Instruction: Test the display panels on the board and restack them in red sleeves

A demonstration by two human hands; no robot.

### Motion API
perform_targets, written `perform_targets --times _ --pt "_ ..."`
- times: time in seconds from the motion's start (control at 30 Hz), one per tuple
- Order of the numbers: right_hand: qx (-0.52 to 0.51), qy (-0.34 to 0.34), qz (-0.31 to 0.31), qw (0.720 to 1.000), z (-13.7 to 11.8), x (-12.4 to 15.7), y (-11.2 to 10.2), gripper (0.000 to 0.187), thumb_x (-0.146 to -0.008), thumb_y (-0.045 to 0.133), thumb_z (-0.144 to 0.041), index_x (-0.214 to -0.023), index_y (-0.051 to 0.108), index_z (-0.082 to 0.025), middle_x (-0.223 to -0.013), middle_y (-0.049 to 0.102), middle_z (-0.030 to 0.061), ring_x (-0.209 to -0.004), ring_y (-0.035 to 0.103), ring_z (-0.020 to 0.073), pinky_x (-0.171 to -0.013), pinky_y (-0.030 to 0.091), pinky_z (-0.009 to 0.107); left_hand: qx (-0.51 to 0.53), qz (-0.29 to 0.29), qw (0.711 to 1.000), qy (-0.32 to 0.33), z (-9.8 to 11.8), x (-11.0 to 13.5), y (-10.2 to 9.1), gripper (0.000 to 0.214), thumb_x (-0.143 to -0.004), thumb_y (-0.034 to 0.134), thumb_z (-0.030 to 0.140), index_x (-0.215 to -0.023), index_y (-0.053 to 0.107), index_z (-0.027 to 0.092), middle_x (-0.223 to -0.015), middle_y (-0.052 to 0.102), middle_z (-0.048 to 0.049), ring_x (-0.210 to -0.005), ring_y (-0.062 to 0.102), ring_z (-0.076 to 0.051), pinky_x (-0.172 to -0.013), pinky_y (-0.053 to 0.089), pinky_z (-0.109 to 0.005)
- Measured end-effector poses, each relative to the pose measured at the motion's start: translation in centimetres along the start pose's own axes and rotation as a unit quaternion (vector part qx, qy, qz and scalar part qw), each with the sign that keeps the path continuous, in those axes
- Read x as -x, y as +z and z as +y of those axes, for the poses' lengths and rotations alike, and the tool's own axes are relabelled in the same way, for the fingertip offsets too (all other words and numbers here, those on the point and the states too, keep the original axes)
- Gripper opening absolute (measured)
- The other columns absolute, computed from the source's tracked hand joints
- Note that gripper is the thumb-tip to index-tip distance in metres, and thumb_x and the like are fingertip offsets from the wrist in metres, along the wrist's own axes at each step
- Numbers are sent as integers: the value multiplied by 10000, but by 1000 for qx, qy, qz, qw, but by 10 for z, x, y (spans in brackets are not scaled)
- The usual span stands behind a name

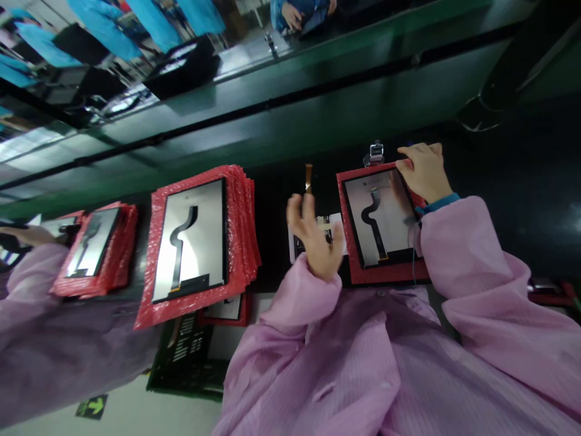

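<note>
A display panel with a black flex cable lies on a red bubble-wrap sheet in front of me. My right hand pinches the sheet's far right corner, fingers pressed together. My left hand hovers left of the panel with its fingers apart and slightly curled, over a small white and black part. A thin gold strip stands just beyond its fingertips; I cannot tell whether they touch it.
A tall stack of red sheets topped by a panel sits to the left. Further left a co-worker's hand rests by a second stack. A metal clip, a green conveyor and a black crate surround them.
</note>
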State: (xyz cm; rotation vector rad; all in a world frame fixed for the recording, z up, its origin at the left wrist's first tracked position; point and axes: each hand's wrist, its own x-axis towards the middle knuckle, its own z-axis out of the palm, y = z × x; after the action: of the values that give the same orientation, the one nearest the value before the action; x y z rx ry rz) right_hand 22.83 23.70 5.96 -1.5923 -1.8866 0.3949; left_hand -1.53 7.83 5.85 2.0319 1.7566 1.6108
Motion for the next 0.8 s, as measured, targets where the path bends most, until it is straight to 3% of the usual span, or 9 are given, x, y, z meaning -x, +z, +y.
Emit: perform_targets --times 0.1,0.17,0.27,0.37,0.5,0.57,0.63,0.7,0.8 --pt "74 0 -21 997 13 -8 14 277 -955 522 -262 -1136 678 -121 -1355 550 221 -1363 352 455 -1080 295 728 -15 -145 988 49 25 37 14 693 -1012 505 322 -1639 210 331 -1740 108 -105 -1622 77 -352 -1292 221 -621" --pt "88 -8 -24 996 14 -11 19 199 -954 516 -237 -1012 666 -120 -1386 509 225 -1362 329 461 -1072 288 728 -35 -190 980 38 30 56 25 715 -999 475 204 -1649 195 307 -1753 53 -120 -1620 -21 -379 -1276 211 -682" --pt "91 -15 -13 996 9 -12 17 145 -951 512 -211 -878 619 -144 -1376 501 202 -1334 341 429 -1067 314 681 -58 -197 979 1 28 69 35 774 -988 491 164 -1662 141 313 -1756 -5 -128 -1602 -90 -390 -1266 196 -718" --pt "55 5 3 998 -3 -11 3 127 -949 483 -152 -859 570 -179 -1251 561 157 -1246 418 324 -1081 357 573 -54 -185 981 -33 26 70 34 808 -995 548 251 -1666 104 330 -1757 -21 -125 -1603 -80 -388 -1277 193 -701" --pt "-144 42 39 988 -19 -3 -20 117 -959 505 -156 -872 487 -232 -1002 588 66 -903 498 159 -913 467 360 -6 -171 982 -83 27 69 27 844 -996 587 387 -1662 75 306 -1750 -34 -156 -1615 -51 -381 -1289 218 -651" --pt "-213 50 59 974 -24 1 -28 122 -935 580 -200 -901 474 -250 -977 583 46 -804 464 135 -796 467 314 36 -171 980 -97 26 69 25 839 -996 599 382 -1652 81 308 -1739 60 -174 -1623 53 -365 -1287 262 -615" --pt "-238 48 99 965 -25 4 -32 155 -876 616 -214 -905 468 -251 -960 580 47 -781 454 138 -772 451 316 88 -169 974 -123 24 68 24 833 -994 608 351 -1636 78 330 -1699 206 -182 -1575 281 -342 -1236 389 -568" --pt "-281 28 159 946 -24 6 -33 185 -790 614 -263 -870 448 -245 -879 536 45 -748 453 151 -760 426 345 144 -158 960 -179 24 64 22 893 -968 654 350 -1622 46 353 -1639 322 -181 -1403 531 -303 -1111 536 -502" --pt "-341 7 230 911 -24 6 -29 291 -670 630 -408 -825 435 -257 -779 443 27 -690 451 182 -716 376 397 229 -157 927 -253 28 53 15 897 -917 733 394 -1595 153 310 -1503 492 -164 -1170 676 -253 -995 610 -433"
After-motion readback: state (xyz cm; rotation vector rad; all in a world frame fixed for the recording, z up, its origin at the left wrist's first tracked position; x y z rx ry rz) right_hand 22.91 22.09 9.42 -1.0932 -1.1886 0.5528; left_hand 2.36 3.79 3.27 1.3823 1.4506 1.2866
